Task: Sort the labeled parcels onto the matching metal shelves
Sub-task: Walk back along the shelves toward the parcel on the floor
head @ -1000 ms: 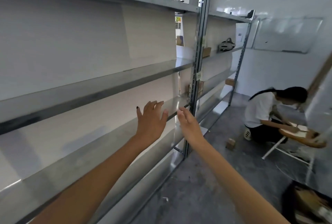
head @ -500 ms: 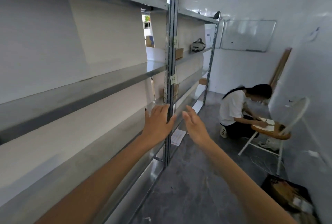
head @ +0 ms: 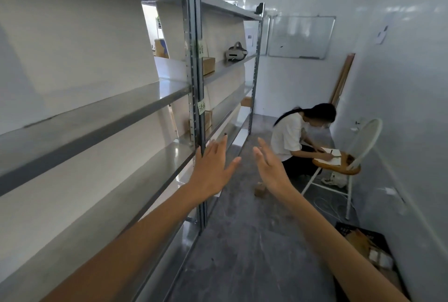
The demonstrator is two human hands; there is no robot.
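Observation:
Both of my arms reach forward, empty. My left hand [head: 213, 171] is open with spread fingers, just in front of the shelf upright [head: 197, 98]. My right hand [head: 269, 168] is open too, a little to the right over the floor. The metal shelves [head: 97, 117] run along the left wall; the near bays hold nothing. A brown parcel [head: 208, 65] sits on the upper far shelf, another brown parcel [head: 208, 122] stands lower behind the upright, and a third [head: 246, 101] lies further back. Green labels [head: 201, 107] are stuck on the upright. A small parcel [head: 260, 190] lies on the floor.
A person [head: 298, 137] crouches ahead on the right, writing on the wooden seat of a white chair [head: 351, 156]. A black crate [head: 363, 246] with parcels stands at the lower right by the wall. A headset [head: 236, 52] lies on the upper far shelf. A whiteboard [head: 300, 37] hangs on the back wall.
The view has swung right along the aisle, so the upright, the person and the chair appear closer and more central. Both hands stay open and empty, now past the shelf edge.

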